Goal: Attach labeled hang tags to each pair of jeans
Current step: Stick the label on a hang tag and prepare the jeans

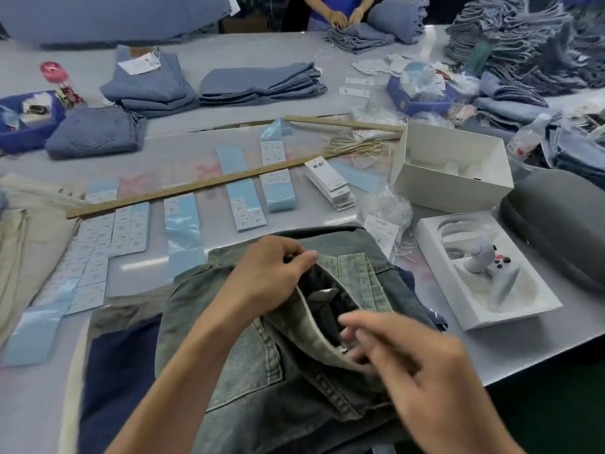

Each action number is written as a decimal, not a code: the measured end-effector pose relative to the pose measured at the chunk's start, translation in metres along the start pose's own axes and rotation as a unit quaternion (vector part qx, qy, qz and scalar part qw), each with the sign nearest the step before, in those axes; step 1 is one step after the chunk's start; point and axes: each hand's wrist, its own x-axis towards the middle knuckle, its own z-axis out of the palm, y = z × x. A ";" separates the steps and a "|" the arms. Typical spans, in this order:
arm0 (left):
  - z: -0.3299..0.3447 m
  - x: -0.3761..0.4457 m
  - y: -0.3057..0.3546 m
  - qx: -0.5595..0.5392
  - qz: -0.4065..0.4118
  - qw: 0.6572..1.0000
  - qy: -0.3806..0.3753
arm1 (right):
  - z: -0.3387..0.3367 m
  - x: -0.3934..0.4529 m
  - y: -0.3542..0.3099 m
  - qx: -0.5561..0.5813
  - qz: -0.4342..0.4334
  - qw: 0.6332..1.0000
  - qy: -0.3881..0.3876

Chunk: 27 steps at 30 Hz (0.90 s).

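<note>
Looking down at a pair of washed grey-green jeans (262, 365) spread on the near edge of the worktop (229, 50), lower part cut off by the frame. Left hand (271, 273) pinching the waistband edge, grip closed on the denim and lifting it so the dark inside shows. Right hand (422, 371) blurred, fingers loosely curled just at the waistband, so can't tell whether that grip has anything in it. Small pale scrap inside the opening, too blurry to identify. Hang tags (330, 185) stacked just right of the sticker sheets (245, 194), print unreadable, with one more tag (381, 232) lying just beyond the jeans, its strings trailing. Wooden ruler (183, 188) lying diagonally across the sheets. White box (455, 168) open, only a couple of pale rounded things visible inside, hard to make out. White tray (484, 273) on the right holding a light grey controller. Blue bin (415, 99) further back stuffed with clear bags, another blue bin (26, 122) at far left with small items. Folded blue jeans (258, 83) in stacks behind. Another person's hands (347, 18) at the top, rest cut off.
</note>
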 end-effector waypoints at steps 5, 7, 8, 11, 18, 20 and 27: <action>0.004 0.018 0.010 0.002 -0.036 0.999 -0.032 | -0.004 0.043 0.021 -0.127 0.068 0.989 -0.031; 0.003 0.021 0.012 -0.001 -0.039 0.998 -0.041 | 0.001 0.058 0.026 -0.161 0.060 0.983 -0.059; 0.003 0.022 0.012 -0.004 -0.041 0.998 -0.043 | 0.003 0.063 0.028 -0.166 0.060 0.982 -0.070; 0.000 0.022 0.012 -0.016 -0.047 0.997 -0.054 | 0.007 0.075 0.036 -0.135 0.074 0.984 -0.092; -0.006 0.016 0.014 -0.070 -0.001 0.992 -0.108 | 0.008 0.085 0.045 0.043 0.182 0.974 -0.129; -0.013 0.011 0.013 -0.089 0.033 0.983 -0.158 | 0.008 0.084 0.048 0.083 0.191 0.971 -0.119; -0.017 -0.007 0.002 0.058 0.206 0.970 -0.116 | 0.010 0.069 0.045 0.024 0.071 0.996 -0.043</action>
